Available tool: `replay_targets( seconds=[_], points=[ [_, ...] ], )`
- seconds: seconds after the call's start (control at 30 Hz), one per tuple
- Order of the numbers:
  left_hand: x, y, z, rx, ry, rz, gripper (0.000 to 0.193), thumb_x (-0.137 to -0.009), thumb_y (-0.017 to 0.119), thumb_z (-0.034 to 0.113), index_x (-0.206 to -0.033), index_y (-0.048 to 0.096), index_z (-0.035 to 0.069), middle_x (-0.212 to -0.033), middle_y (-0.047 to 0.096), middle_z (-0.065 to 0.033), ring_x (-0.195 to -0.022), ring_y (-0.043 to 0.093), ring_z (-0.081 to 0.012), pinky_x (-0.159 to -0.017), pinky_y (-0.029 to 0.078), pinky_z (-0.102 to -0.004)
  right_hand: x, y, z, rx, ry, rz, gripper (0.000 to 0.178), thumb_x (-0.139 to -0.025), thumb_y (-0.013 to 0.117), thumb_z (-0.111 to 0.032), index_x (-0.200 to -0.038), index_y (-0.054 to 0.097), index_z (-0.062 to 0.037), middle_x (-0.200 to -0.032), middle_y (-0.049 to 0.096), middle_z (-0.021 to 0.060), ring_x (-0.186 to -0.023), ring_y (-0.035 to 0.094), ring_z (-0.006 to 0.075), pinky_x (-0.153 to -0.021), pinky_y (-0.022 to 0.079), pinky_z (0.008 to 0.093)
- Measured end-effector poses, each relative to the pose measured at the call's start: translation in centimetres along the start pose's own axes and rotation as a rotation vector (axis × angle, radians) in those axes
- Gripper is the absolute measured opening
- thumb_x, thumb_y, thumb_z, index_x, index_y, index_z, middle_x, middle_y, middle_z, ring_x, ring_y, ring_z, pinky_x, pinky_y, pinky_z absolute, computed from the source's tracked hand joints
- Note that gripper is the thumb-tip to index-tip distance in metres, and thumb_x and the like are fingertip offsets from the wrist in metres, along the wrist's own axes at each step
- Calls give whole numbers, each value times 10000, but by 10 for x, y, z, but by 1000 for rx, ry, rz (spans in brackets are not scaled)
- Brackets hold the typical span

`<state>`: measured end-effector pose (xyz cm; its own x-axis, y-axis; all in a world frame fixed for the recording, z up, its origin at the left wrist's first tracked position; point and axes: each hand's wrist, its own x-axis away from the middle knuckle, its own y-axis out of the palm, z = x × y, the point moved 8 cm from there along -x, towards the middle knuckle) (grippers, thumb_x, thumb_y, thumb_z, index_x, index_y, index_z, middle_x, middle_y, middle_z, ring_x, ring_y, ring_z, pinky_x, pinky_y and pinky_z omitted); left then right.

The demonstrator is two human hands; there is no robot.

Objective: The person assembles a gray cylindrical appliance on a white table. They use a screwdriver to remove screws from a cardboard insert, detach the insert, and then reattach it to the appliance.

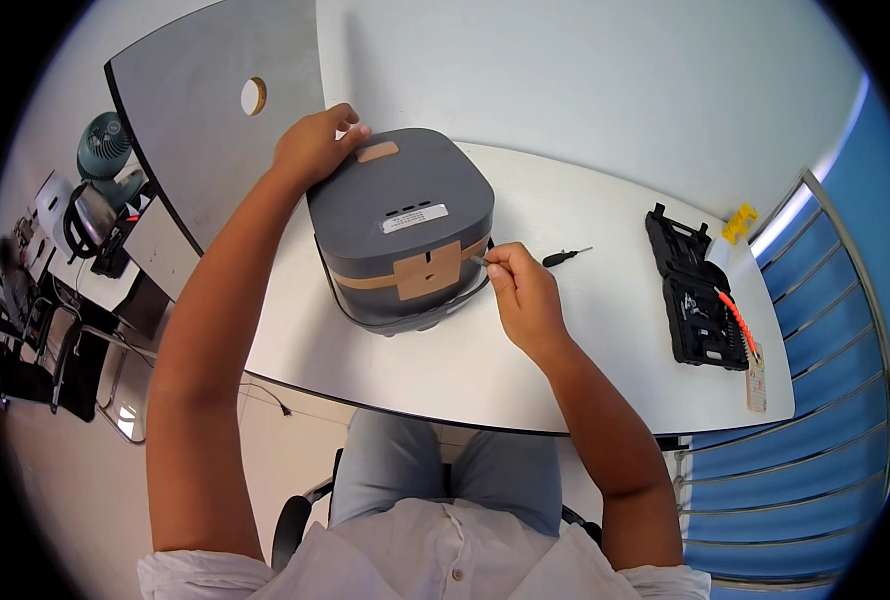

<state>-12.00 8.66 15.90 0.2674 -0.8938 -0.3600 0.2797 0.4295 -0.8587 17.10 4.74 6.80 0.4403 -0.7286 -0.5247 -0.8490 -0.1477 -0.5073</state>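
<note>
A dark grey rice cooker (375, 215) with a tan band and front panel stands on the white table (605, 330), its lid down and its carrying handle lowered around the front. My left hand (317, 145) grips its far left edge, thumb on the lid; some fingertips are hidden. At the front right side, my right hand (525, 300) pinches a small thin, pale piece (478, 260) against the tan band. Most of that piece is covered by my fingers, so its kind cannot be made out. Just right of this hand lies a black-handled screwdriver (565, 257).
On the table's right are an open black tool case (695, 295), an orange flexible shaft (737, 320), a pale remote control (756, 380) and a yellow object (740, 222). A metal railing (835, 380) borders that side. A grey panel (195, 110) rises at the far left.
</note>
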Motion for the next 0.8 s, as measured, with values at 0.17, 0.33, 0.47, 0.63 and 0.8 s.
replay_targets(
  seconds=[0.17,0.33,0.47,0.63,0.8],
  points=[
    [15,3,38,101,155,-83,549,-888,532,484,-1286,526,106,-1260,565,-130,-1131,562,-287,-940,439,-385,7,5,6,2,28,19,90,-917,528,-127,-962,547,-51,-831,625,102,-766,600,275,-673,464,368],
    [25,30,47,125,227,-276,696,-873,460,597,-1382,435,122,-1415,422,-122,-1252,463,-310,-1020,379,-392,13,8,-1,88,-55,117,68,-892,565,-117,-942,554,-73,-828,626,89,-763,602,278,-659,474,382],
    [31,30,54,-134,224,-229,806,-802,442,716,-1383,442,158,-1457,367,-119,-1354,326,-299,-1079,228,-522,14,6,-11,148,-196,159,59,-879,575,-104,-931,558,-80,-820,625,90,-762,604,282,-640,478,380],
    [32,32,53,-119,179,-225,827,-772,466,736,-1386,442,183,-1475,343,-111,-1382,273,-286,-1074,190,-552,6,8,-1,7,-23,13,53,-891,552,-91,-928,554,-54,-794,611,106,-740,594,288,-626,468,363],
    [33,31,53,-104,164,-221,818,-767,484,722,-1384,448,186,-1478,343,-110,-1385,274,-281,-1070,201,-534,-5,10,1,-128,-49,-139,72,-919,519,-94,-946,545,-33,-771,591,122,-704,572,251,-640,445,336]
  ],
)
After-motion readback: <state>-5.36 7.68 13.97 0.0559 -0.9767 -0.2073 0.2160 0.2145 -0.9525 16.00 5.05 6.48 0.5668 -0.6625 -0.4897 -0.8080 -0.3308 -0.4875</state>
